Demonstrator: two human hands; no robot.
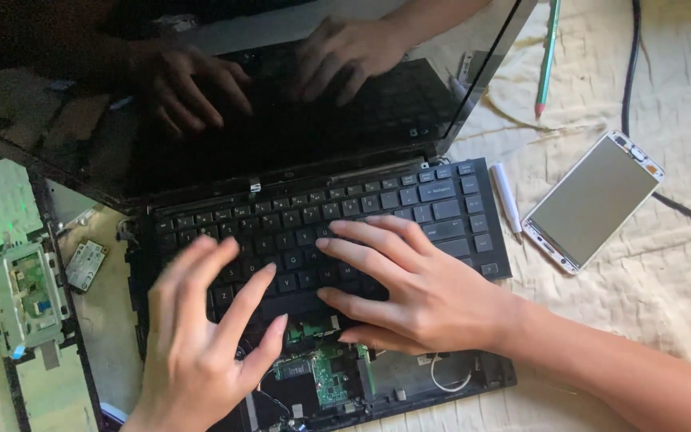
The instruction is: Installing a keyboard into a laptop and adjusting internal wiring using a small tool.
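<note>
Head view shows both hands on the black keyboard (409, 210) of an opened laptop (297, 136). Left hand (201, 344) rests on the left keys with fingers spread apart, holding nothing. Right hand (409, 288) lies flat on the middle keys, fingers a little apart, thumb at the lower edge. Below the keyboard a green board (325, 376) is uncovered. A phone (593, 200) lies on the cloth at right, near a pencil (548, 56).
</note>
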